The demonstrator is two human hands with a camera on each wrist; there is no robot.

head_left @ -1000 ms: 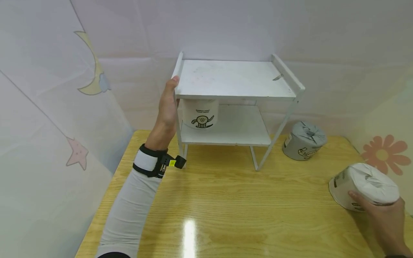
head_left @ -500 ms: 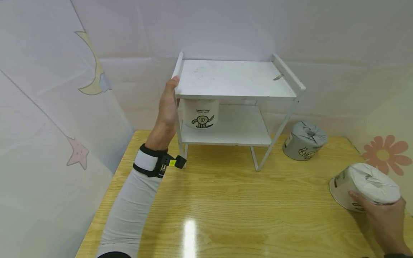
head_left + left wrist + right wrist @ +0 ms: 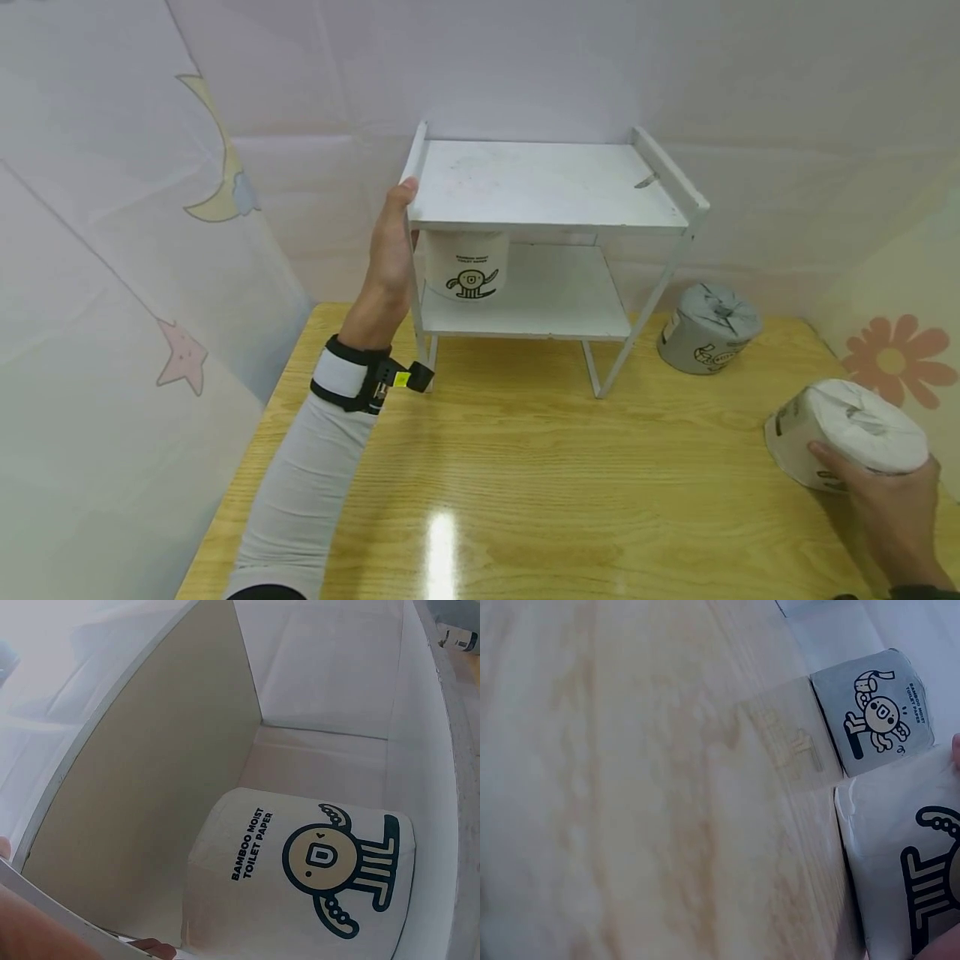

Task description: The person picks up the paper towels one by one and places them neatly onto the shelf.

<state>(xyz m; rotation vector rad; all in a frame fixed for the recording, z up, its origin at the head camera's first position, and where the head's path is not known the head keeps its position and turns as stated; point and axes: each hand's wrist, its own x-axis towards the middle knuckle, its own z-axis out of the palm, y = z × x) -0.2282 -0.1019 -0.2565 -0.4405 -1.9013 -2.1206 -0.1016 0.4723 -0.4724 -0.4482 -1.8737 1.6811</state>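
Note:
My left hand [image 3: 392, 242] grips the left side of a white two-tier shelf [image 3: 540, 179], its thumb over the upper rim and fingertips showing on the inner side. A wrapped white toilet paper roll [image 3: 467, 267] stands on the lower tier at the left, close to that hand; its printed cartoon faces out in the left wrist view. Far to the right, my right hand [image 3: 896, 508] holds another white toilet paper roll [image 3: 870, 425] round its side, thumb at the near face. That roll is close over the table and partly covered by the hand.
A grey-wrapped toilet paper roll [image 3: 708, 327] stands on the wooden table [image 3: 525, 483], right of the shelf. Behind and at both sides hang pale cloth backdrops [image 3: 525, 67] printed with a moon, a star and a flower [image 3: 892, 360].

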